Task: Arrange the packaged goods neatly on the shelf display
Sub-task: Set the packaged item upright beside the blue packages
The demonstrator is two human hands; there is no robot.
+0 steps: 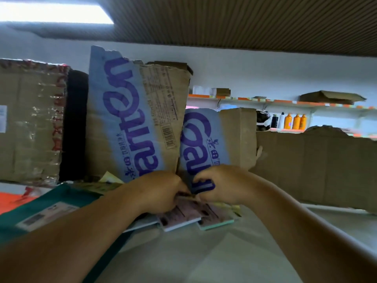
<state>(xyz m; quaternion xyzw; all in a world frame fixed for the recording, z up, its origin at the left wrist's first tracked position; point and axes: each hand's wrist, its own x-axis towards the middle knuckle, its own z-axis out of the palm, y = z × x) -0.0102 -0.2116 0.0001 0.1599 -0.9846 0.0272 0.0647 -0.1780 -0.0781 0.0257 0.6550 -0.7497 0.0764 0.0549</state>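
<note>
Two or three flat packets (181, 216), pinkish with white and mint edges, lie fanned out on the pale shelf top (204, 254) at the centre. My left hand (161, 190) and my right hand (216, 186) meet just above them, fingers curled at the packets' far ends. What exactly each hand grips is hidden under the knuckles. Behind the hands stand two torn cardboard flaps (134, 119) printed with blue bands and purple letters.
A taped brown carton (30, 119) stands at the left, a dark green box (47, 213) with a white label lies in front of it. A low cardboard wall (316, 166) runs along the right. Far shelves hold orange bottles (295, 121).
</note>
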